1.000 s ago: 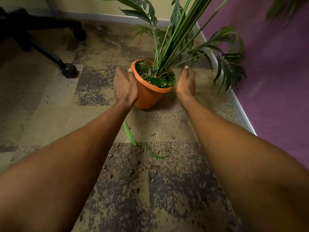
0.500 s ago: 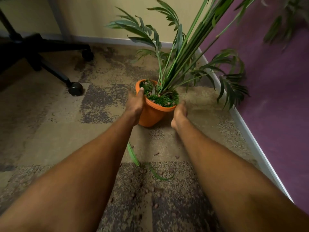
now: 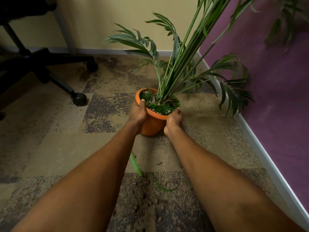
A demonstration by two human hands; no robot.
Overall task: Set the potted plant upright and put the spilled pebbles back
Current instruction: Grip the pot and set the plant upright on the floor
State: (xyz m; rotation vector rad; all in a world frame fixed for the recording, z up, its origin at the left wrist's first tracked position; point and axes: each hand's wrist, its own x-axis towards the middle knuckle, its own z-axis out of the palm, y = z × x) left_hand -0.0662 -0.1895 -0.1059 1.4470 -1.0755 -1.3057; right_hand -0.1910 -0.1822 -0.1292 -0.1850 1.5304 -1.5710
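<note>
While both bare arms reached forward across the head view, the left hand (image 3: 138, 113) wrapped the near-left side of the round orange plastic pot (image 3: 153, 122), thumb hooked over its rim. Opposite it, the right hand (image 3: 173, 120) pressed against the near-right wall, fingers curled around it. That pot sat on the mottled beige-and-grey carpet (image 3: 50, 139) near the purple wall (image 3: 275, 97), its long green palm fronds (image 3: 180, 64) leaning right. Small brown pebbles (image 3: 155, 201) lay scattered on the carpet between the forearms, beside a fallen green leaf strip (image 3: 135, 164).
</note>
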